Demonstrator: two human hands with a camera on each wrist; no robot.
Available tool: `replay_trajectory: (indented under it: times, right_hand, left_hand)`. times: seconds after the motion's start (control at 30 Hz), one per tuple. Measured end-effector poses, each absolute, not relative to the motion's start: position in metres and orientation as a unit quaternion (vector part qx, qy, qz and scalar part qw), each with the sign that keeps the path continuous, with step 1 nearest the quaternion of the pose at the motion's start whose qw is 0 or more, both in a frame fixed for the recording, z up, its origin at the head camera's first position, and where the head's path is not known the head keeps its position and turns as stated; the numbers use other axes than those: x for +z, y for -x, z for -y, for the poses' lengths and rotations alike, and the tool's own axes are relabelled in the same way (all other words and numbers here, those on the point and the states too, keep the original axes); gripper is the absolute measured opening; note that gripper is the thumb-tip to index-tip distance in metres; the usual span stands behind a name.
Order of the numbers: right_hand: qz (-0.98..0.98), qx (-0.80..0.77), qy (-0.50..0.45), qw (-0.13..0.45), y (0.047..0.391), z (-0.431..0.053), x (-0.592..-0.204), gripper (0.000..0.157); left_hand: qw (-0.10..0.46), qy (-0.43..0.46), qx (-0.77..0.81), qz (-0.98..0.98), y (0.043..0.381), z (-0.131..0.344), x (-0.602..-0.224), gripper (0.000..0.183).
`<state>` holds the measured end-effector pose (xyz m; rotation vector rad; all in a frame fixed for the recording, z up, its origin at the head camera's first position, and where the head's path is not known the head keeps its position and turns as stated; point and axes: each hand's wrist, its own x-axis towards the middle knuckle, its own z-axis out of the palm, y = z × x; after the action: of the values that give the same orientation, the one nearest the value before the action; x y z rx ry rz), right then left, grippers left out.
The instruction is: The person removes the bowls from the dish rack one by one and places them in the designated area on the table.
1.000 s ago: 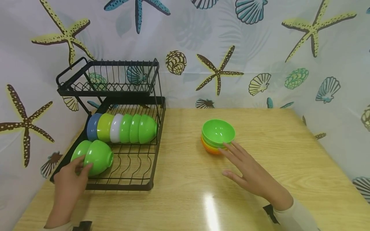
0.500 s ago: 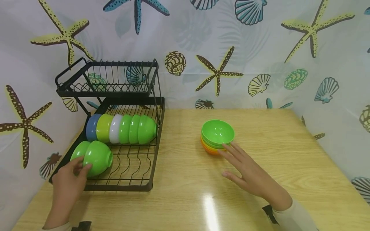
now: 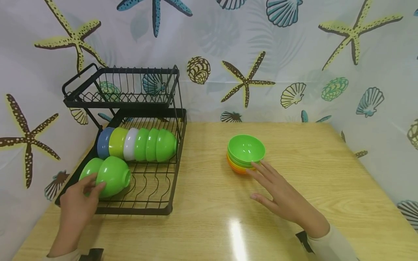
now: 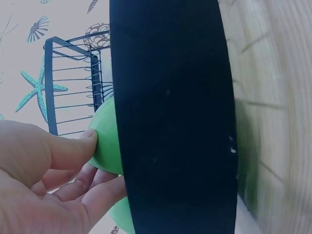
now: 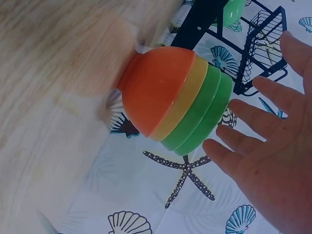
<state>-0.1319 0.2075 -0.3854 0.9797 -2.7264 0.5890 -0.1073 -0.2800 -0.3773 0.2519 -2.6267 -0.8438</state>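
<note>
My left hand (image 3: 76, 201) pinches the rim of a green bowl (image 3: 112, 177) that stands on its side at the front of the rack. In the left wrist view the thumb lies on one face of this bowl (image 4: 106, 139), the fingers on the other. A second green bowl (image 3: 89, 167) leans just left of it, partly hidden. My right hand (image 3: 282, 197) is spread beside a stack of bowls, its fingertips close to the top green bowl (image 3: 246, 148); whether they touch cannot be told. Under the green ones, the right wrist view shows a yellow bowl (image 5: 183, 100) and an orange bowl (image 5: 156, 92).
The black two-tier dish rack (image 3: 171, 208) stands at the left of the wooden table (image 3: 202, 224). Its back row holds a blue bowl (image 3: 103, 143), a yellow-green bowl (image 3: 117, 144), a white bowl (image 3: 130, 144) and several green bowls (image 3: 166, 145). A patterned cloth (image 3: 215, 40) hangs behind.
The green bowl in my left hand has shifted slightly right, widening its offset from the bowl behind it. My right hand and the stack have stayed in place.
</note>
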Motion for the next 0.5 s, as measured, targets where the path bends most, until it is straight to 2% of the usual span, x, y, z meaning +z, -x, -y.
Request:
replay_trajectory:
  times: [0.2, 0.5]
  right_hand:
    - [0.914, 0.191, -0.339, 0.114, 0.133, -0.207, -0.383, 0.065]
    - [0.915, 0.196, -0.336, 0.109, 0.132, -0.207, -0.381, 0.067]
  left_hand:
    - [0.188, -0.082, -0.306, 0.93, 0.107, 0.277, -0.373, 0.041]
    - [0.185, -0.061, -0.316, 0.929, 0.104, 0.265, -0.363, 0.04]
